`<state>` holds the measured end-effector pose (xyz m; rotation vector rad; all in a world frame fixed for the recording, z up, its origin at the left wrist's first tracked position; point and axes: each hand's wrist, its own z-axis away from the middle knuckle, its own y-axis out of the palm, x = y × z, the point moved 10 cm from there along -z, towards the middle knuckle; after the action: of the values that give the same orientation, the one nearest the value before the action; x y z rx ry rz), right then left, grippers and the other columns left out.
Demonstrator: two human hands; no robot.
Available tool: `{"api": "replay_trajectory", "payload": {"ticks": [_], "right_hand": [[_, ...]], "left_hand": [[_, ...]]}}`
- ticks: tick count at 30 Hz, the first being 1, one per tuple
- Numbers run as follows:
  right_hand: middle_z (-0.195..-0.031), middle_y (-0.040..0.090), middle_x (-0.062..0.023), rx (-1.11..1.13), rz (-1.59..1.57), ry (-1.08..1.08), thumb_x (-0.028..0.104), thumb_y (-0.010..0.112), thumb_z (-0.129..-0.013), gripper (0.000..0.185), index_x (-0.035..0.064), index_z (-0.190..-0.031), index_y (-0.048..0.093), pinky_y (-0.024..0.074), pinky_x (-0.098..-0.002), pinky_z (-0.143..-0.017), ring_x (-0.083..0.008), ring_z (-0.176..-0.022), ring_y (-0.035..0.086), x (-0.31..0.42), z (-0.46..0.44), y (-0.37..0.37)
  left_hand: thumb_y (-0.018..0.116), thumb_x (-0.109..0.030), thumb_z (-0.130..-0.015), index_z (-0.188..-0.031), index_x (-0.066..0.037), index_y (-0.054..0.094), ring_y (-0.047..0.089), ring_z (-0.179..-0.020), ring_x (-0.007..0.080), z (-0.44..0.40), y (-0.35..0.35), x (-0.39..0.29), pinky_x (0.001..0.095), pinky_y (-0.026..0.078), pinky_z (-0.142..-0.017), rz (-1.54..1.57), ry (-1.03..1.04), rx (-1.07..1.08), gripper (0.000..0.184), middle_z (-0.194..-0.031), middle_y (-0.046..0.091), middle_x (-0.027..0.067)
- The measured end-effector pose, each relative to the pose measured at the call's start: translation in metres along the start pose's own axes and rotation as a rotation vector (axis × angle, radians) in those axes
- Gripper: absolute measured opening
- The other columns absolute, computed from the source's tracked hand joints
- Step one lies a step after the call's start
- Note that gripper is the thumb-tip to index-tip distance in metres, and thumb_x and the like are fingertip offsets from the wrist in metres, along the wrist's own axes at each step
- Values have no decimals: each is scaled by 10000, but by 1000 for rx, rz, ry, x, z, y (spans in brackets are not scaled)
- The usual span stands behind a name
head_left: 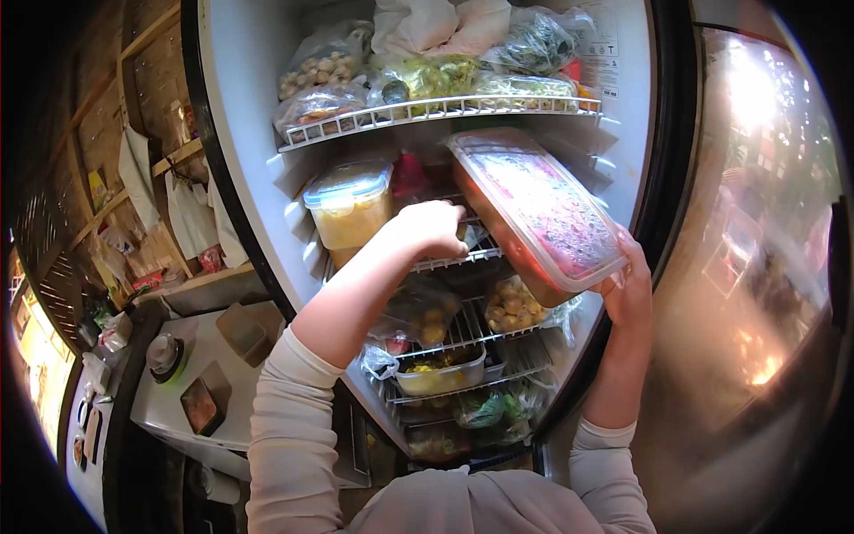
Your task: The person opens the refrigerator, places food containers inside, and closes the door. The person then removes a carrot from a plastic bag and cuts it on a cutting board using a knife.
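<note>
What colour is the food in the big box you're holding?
Mostly red; the big box shows best in the head view.

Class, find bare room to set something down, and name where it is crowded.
The white surface shows bare between the dark square tray and left sleeve. Crowded: the top shelf, packed with bags; the left hand occupies the gap between tub and tilted container.

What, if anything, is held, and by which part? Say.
Right hand: the large lidded container, by its near right corner. Left hand: cannot tell whether it holds anything.
</note>
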<state>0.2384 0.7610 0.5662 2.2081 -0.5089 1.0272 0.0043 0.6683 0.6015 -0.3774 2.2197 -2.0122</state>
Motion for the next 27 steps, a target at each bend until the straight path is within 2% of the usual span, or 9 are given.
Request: {"api": "replay_trajectory", "payload": {"ticks": [2, 4, 5, 7, 9, 15, 17, 23, 27], "right_hand": [[-1125, 612, -131, -21, -4, -2, 348, 467, -897, 516, 2, -1280, 465, 593, -327, -707, -194, -945, 660, -2, 1, 2], [-1100, 614, -119, -42, -10, -5, 352, 475, -894, 505, 8, -1265, 474, 588, -319, -684, -185, -922, 659, -5, 0, 5], [-1075, 608, -107, -55, -7, 11, 350, 482, -893, 479, 16, -1237, 484, 577, -311, -658, -180, -887, 653, -8, -2, 6], [-1003, 578, -83, -110, 10, 21, 349, 492, -896, 390, 43, -1138, 503, 544, -300, -604, -177, -805, 630, -15, -5, 8], [-1034, 591, -90, -88, 29, 49, 357, 504, -893, 408, 48, -1160, 501, 554, -310, -632, -193, -865, 638, -22, -11, 10], [-1089, 567, -115, -93, -18, 92, 359, 544, -879, 399, 66, -1147, 503, 592, -363, -662, -240, -943, 641, -41, -25, 26], [-995, 562, -95, -176, -47, 71, 311, 540, -880, 320, 67, -1083, 496, 542, -290, -519, -201, -742, 641, -40, -23, 29], [-1012, 566, -67, -122, 134, 129, 348, 535, -882, 315, 129, -1106, 506, 509, -265, -559, -160, -790, 610, -54, -35, 29], [-999, 566, -38, -139, 222, 171, 402, 518, -902, 327, 164, -1127, 513, 477, -266, -591, -134, -829, 589, -48, -37, 41]], "left_hand": [[663, -366, -732, -1334, -88, 488, 515, -1205, 312, 6, -1, -7, 438, 432, -999, -32, 12, 51, 686, -1308, 535, 162], [623, -358, -749, -1328, -136, 523, 448, -1268, 282, 17, -4, -8, 531, 346, -1052, -194, -51, 52, 628, -1352, 507, 101], [636, -331, -737, -1311, -173, 554, 403, -1307, 252, 17, -3, -6, 676, 205, -1056, -251, -36, 21, 601, -1304, 540, 33], [640, -329, -740, -1313, -169, 551, 407, -1304, 255, 25, -2, -3, 678, 171, -1071, -269, -31, 33, 602, -1315, 537, 36], [589, -369, -789, -1299, -148, 561, 412, -1300, 255, 30, 1, 2, 674, 95, -1102, -297, -1, 47, 557, -1336, 535, 40], [450, -429, -875, -1154, -68, 637, 518, -1195, 269, 32, -9, 4, 672, 130, -1089, -240, -91, -15, 493, -1146, 649, 88], [442, -422, -884, -1130, -66, 645, 529, -1182, 276, 28, -5, 9, 671, 131, -1088, -250, -91, -61, 477, -1114, 660, 97], [455, -401, -868, -1079, -40, 654, 527, -1186, 291, 24, -4, 10, 657, 144, -1088, -272, -132, -35, 464, -1082, 667, 130], [479, -336, -834, -1048, -40, 679, 550, -1149, 288, 22, -6, 13, 597, 109, -1128, -223, -149, -112, 417, -1071, 678, 153]]}}
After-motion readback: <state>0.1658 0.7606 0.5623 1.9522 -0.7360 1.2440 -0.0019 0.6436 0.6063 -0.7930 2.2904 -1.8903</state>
